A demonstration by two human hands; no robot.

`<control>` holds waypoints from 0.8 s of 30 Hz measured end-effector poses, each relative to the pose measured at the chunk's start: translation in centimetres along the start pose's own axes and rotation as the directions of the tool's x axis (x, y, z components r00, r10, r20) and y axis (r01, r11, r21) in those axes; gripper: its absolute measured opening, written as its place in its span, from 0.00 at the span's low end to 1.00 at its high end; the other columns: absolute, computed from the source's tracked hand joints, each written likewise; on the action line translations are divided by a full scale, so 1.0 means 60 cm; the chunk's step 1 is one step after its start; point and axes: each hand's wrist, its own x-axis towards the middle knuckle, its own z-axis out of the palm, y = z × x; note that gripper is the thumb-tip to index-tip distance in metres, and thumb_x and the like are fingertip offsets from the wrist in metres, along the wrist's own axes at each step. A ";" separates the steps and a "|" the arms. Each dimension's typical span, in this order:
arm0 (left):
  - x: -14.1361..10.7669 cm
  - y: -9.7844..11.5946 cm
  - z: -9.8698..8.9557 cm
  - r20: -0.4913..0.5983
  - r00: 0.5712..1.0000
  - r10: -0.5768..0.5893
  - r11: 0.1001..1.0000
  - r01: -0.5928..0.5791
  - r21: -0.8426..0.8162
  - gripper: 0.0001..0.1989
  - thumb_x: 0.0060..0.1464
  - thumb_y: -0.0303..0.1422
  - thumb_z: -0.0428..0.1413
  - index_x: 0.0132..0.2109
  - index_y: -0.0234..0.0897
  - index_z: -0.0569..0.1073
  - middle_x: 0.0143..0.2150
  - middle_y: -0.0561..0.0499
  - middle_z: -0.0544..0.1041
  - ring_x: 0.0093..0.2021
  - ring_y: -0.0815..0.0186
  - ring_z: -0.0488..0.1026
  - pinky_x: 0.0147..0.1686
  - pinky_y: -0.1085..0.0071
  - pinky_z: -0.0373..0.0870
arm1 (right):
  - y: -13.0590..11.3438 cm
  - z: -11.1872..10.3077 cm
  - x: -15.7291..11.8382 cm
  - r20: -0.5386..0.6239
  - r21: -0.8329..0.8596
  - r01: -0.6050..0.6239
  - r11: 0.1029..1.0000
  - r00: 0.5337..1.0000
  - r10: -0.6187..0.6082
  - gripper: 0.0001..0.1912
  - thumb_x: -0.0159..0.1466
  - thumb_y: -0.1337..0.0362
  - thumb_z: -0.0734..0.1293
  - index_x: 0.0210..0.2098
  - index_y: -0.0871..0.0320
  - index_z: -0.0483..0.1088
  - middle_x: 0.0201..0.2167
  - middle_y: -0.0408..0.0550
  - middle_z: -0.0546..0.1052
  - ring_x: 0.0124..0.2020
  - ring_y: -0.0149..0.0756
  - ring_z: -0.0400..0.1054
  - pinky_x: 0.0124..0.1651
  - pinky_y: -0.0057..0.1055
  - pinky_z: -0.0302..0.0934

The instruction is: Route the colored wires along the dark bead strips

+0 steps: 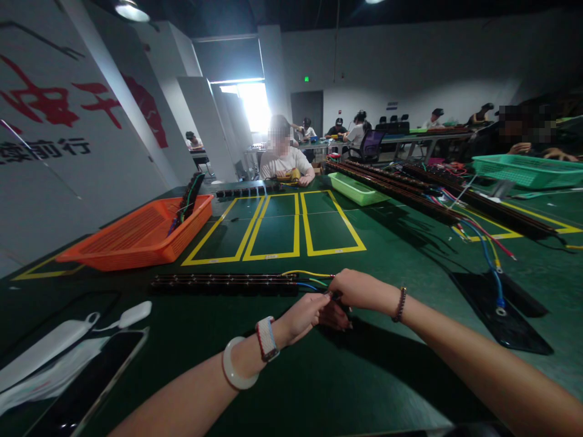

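A long black strip assembly with rows of small metal contacts lies across the table in front of me. From its right end run a yellow wire, a green wire and a blue wire. My right hand is closed where these wires end, its fingers bent down around them. Just below, my left hand pinches thumb and fingers together, its tips meeting the right hand's. Whatever small dark piece sits between the left fingertips is mostly hidden.
An orange basket holds another strip at left. White devices and a phone lie near left. At right are more strips, green baskets and a dark phone-like slab under a cable. A person sits opposite.
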 end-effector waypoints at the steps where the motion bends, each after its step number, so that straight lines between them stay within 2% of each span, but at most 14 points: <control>1: 0.000 0.001 0.001 -0.006 1.000 -0.002 1.000 0.002 -0.003 0.22 0.58 0.43 0.47 0.39 0.27 0.75 0.38 0.37 0.78 0.39 0.59 0.76 0.45 0.61 0.68 | -0.001 0.000 0.000 -0.013 -0.031 -0.005 1.000 1.000 0.004 0.12 0.55 0.75 0.63 0.32 0.57 0.76 0.22 0.45 0.75 0.25 0.31 0.69 0.27 0.22 0.54; 4: 0.000 0.001 0.000 -0.015 1.000 -0.003 1.000 0.002 -0.004 0.21 0.58 0.42 0.48 0.39 0.26 0.75 0.38 0.37 0.78 0.39 0.59 0.76 0.44 0.62 0.68 | 0.000 -0.003 0.000 -0.046 -0.087 -0.012 0.996 0.999 0.008 0.11 0.55 0.73 0.64 0.32 0.56 0.77 0.25 0.47 0.77 0.27 0.34 0.69 0.27 0.24 0.54; 7: 0.002 -0.001 -0.002 -0.002 1.000 -0.002 1.000 0.002 0.010 0.23 0.58 0.44 0.47 0.39 0.26 0.75 0.38 0.36 0.78 0.38 0.59 0.76 0.43 0.63 0.68 | 0.009 -0.013 0.003 -0.103 -0.049 0.003 0.999 0.995 -0.008 0.10 0.57 0.70 0.64 0.34 0.55 0.77 0.28 0.47 0.78 0.30 0.35 0.70 0.31 0.25 0.56; 11: 0.000 0.001 -0.001 0.003 1.000 0.007 0.998 -0.007 0.058 0.25 0.58 0.46 0.45 0.38 0.27 0.76 0.39 0.37 0.78 0.39 0.60 0.75 0.44 0.63 0.68 | 0.029 -0.019 0.016 -0.333 0.115 0.005 0.993 0.942 0.034 0.11 0.62 0.65 0.62 0.37 0.57 0.76 0.35 0.48 0.78 0.36 0.35 0.70 0.37 0.27 0.59; 14: -0.003 0.005 0.002 0.000 1.000 0.010 0.998 -0.010 0.067 0.25 0.58 0.46 0.45 0.37 0.28 0.76 0.39 0.37 0.78 0.40 0.60 0.75 0.45 0.62 0.67 | 0.046 -0.005 0.034 -0.421 0.220 0.059 0.974 0.906 0.040 0.12 0.63 0.63 0.62 0.41 0.58 0.75 0.38 0.49 0.77 0.38 0.36 0.70 0.40 0.29 0.60; 20: -0.002 0.006 0.002 -0.009 1.000 -0.003 0.999 0.003 0.047 0.24 0.58 0.46 0.45 0.37 0.28 0.75 0.39 0.36 0.78 0.40 0.59 0.76 0.45 0.62 0.67 | 0.072 0.042 0.064 -0.350 0.398 0.196 0.896 0.936 -0.050 0.18 0.66 0.60 0.59 0.50 0.61 0.70 0.46 0.53 0.74 0.46 0.38 0.68 0.49 0.33 0.59; 24: 0.000 0.003 0.001 -0.021 1.000 -0.006 0.999 0.007 0.044 0.24 0.59 0.45 0.45 0.36 0.28 0.75 0.38 0.36 0.78 0.39 0.59 0.76 0.45 0.62 0.68 | 0.074 0.050 0.069 -0.265 0.497 0.176 0.850 0.963 -0.044 0.21 0.65 0.54 0.59 0.47 0.62 0.72 0.41 0.51 0.76 0.40 0.38 0.69 0.44 0.31 0.61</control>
